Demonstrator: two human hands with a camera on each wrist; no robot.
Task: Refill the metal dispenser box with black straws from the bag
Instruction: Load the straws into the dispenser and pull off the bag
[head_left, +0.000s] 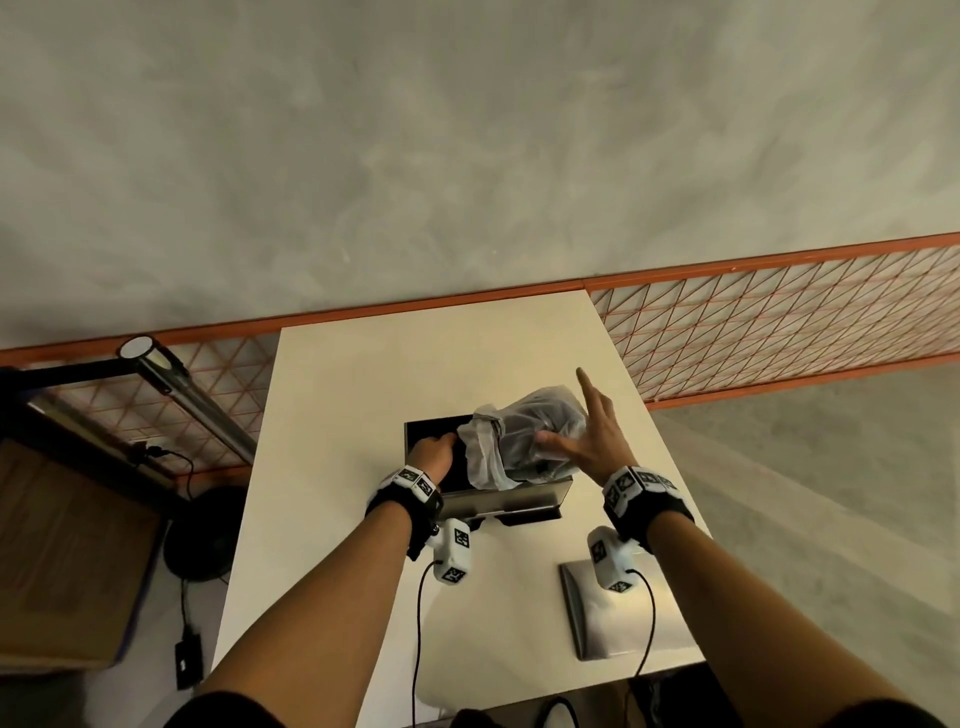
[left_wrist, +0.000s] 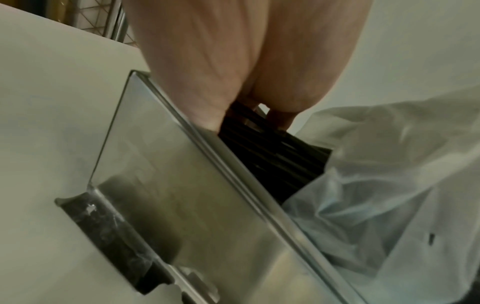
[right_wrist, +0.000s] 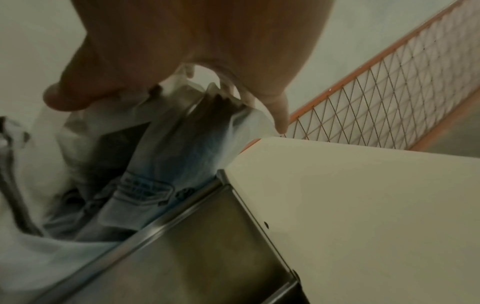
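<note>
Probably the bag (head_left: 524, 436), only touched by the spread right hand (head_left: 592, 441), slips off the dispenser box (head_left: 511, 499) and spills black straws (left_wrist: 272, 156) while the left hand (head_left: 434, 454) pinches some.

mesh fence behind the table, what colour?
Orange: the fence has an orange frame and orange diamond-pattern wire. Clearest in the head view.

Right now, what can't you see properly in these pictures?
- How full the metal dispenser box is: in the head view the plastic bag and left hand cover its opening.
- The left hand's fingertips: in the left wrist view the palm hides them among the black straws.
- The print on the bag: blurred in the right wrist view.
- The flat metal piece near the table's front edge: the right wrist's camera partly covers it.
</note>
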